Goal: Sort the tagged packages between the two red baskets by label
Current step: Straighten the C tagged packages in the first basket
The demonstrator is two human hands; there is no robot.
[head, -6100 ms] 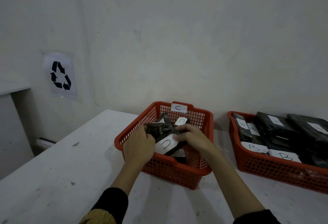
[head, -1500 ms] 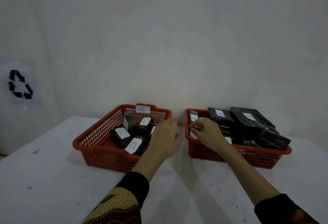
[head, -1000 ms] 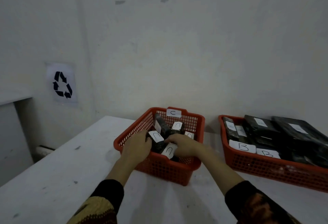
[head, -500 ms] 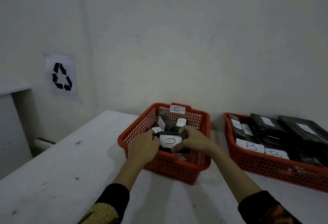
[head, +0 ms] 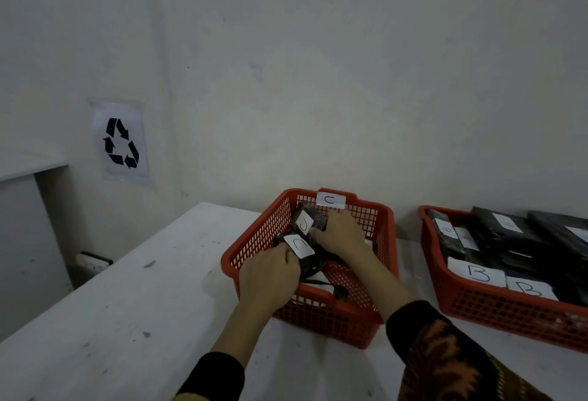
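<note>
Since half a second ago the two hands have parted: then they held one C-tagged package together at the near side of the basket, and now the right hand has reached deeper toward the far wall while the left stays near the front.

The pale, scuffed surface (head: pixel 133 299) carries two red plastic mesh baskets side by side, standing apart. The left red basket (head: pixel 386 260) has a white paper tag marked C (head: pixel 331 200) on its far rim; the right red basket (head: pixel 496 305), partly cut off by the frame edge, is packed with black wrapped packages (head: pixel 509 241) whose white tags read B where they can be read. On the wall to the left hangs a white sheet with a black recycling symbol (head: pixel 121 143).

In the C basket the left hand (head: pixel 269 276) grips a small black wrapped package with a C tag (head: pixel 299 244) at its near end. The right hand (head: pixel 339 233) is curled over another small black package with a tag (head: pixel 304 222) propped toward the back wall — fingers bent round it, though how firmly I cannot tell.

This looks like the arranging step: the C packages are already in their own basket and are being settled into place. The next move likely calls for laying both down so their tags face up, letting go, then checking the right basket for any stray C tag — several tags there are too blurred to read.
</note>
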